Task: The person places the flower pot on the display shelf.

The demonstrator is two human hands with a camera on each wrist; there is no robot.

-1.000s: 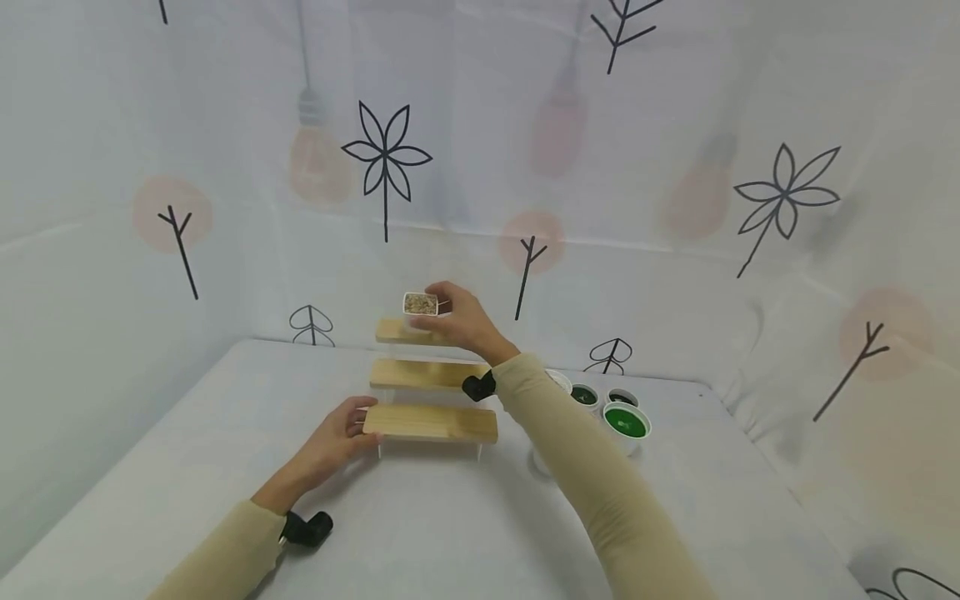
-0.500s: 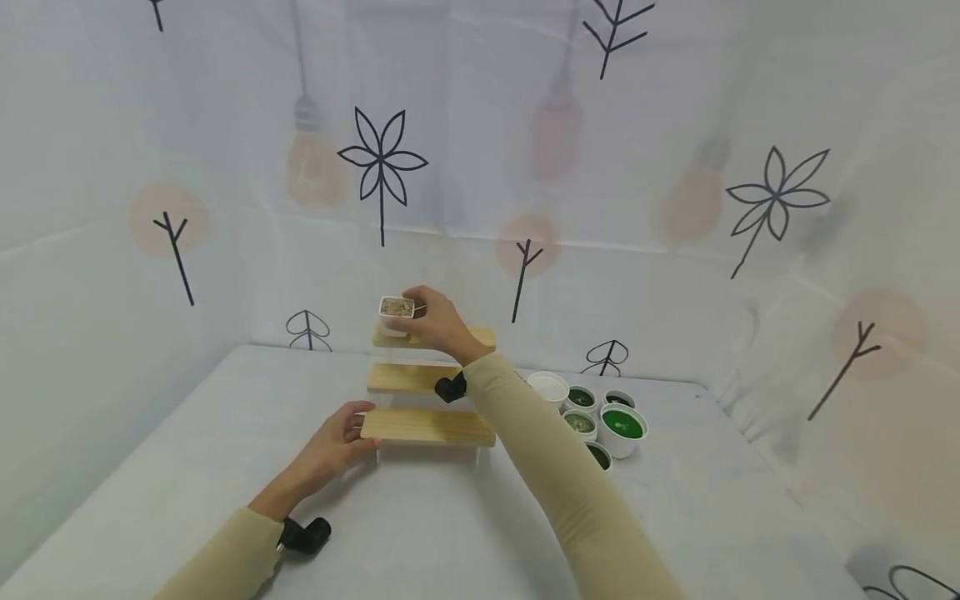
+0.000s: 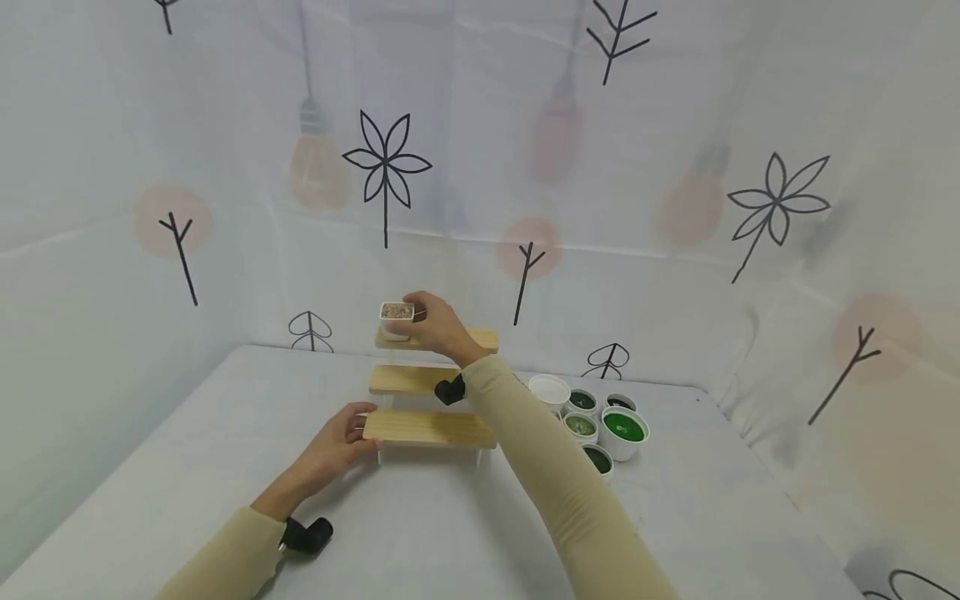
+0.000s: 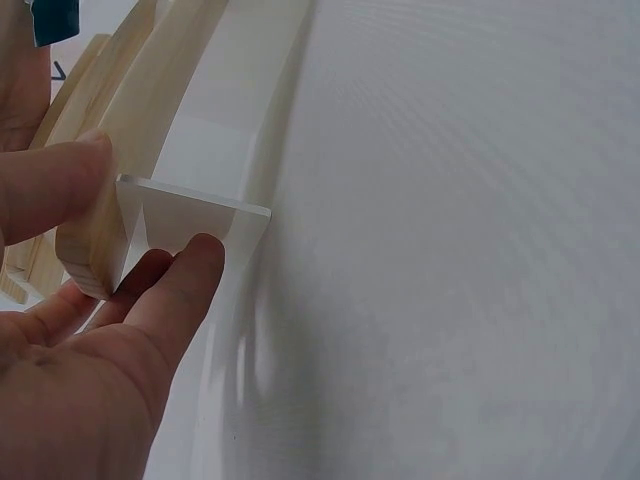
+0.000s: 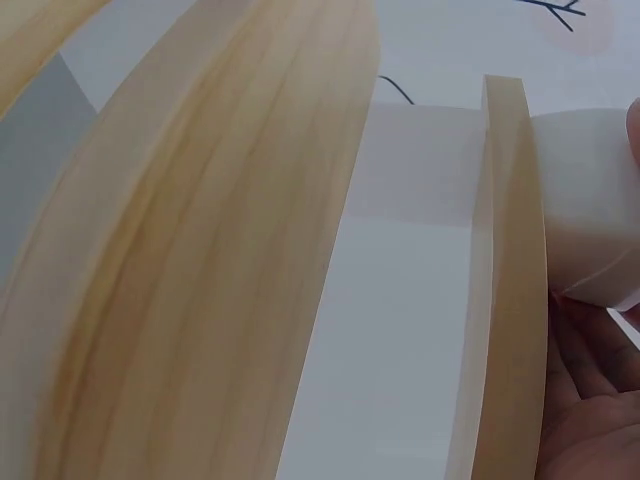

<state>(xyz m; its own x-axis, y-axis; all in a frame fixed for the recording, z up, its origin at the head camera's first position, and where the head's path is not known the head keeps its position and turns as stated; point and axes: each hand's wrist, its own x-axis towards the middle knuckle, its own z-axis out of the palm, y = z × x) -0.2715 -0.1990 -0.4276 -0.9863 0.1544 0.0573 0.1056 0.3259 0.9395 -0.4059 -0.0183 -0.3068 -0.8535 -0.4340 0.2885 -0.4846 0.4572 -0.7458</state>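
Note:
A three-step shelf of pale wooden boards on clear supports stands on the white table. At the left end of its bottom board (image 3: 431,427) my left hand (image 3: 330,446) grips, the thumb on top and the fingers underneath by the clear support (image 4: 195,210). Up at the left end of the top board (image 3: 482,339), my right hand (image 3: 444,327) holds a small white square cup (image 3: 396,313) filled with grainy beige bits. In the right wrist view the cup (image 5: 595,190) sits upright against the board, its base touching it. The middle board (image 3: 405,380) bears nothing visible.
Right of the shelf several white tubs stand close together, among them a bright green one (image 3: 624,427), a dark green one (image 3: 597,458) and a white-topped one (image 3: 549,388). My right sleeve (image 3: 555,475) passes in front of some. A patterned cloth wall (image 3: 465,192) rises behind.
My right hand has carried the cup left and down to the top board's left end. More tubs show beside the sleeve. My left hand keeps its grip on the bottom board.

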